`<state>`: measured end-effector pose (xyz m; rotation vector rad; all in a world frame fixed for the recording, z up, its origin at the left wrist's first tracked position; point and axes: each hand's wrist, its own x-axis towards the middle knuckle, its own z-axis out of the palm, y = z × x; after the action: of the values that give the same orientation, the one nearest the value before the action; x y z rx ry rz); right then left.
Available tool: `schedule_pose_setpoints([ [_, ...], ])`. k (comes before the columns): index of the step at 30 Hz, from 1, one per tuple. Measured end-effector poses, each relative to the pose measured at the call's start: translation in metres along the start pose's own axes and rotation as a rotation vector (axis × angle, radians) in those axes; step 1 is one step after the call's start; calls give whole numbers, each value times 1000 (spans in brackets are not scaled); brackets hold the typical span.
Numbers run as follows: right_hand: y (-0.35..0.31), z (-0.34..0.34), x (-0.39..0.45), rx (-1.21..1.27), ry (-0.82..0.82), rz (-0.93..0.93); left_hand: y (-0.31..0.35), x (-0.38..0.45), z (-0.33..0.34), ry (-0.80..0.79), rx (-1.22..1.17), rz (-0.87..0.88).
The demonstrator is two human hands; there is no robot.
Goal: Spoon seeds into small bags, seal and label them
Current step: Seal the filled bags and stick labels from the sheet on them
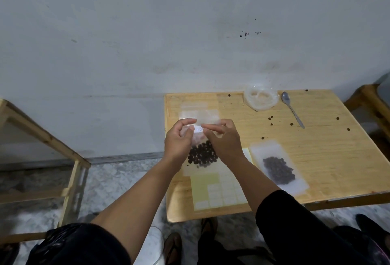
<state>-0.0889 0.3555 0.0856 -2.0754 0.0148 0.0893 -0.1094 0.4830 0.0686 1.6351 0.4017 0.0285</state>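
Black sleeves lowest in view, left hand (178, 138) and right hand (224, 138) pinching a seed-filled bag (202, 153) between them, apparently pressing a white label (198, 129) on, second filled bag (278, 167) right of the right hand, spoon (292, 108) beyond, label sheet (219, 191) beneath the wrists.

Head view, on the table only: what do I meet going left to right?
Left hand → held bag of seeds, with its label → right hand → filled bag lying flat → spoon. Label sheet and empty container left out: they overlap others.
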Motion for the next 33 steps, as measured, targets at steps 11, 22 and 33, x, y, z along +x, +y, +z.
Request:
schedule_pose_setpoints([
  [11,36,-23,57,243,-155,112,0,56,35,162,2,-33],
  [22,63,-4,132,-36,-144,122,-34,85,51,244,218,-131],
  [33,76,8,134,-499,-257,-82,-45,98,46,275,639,-91],
])
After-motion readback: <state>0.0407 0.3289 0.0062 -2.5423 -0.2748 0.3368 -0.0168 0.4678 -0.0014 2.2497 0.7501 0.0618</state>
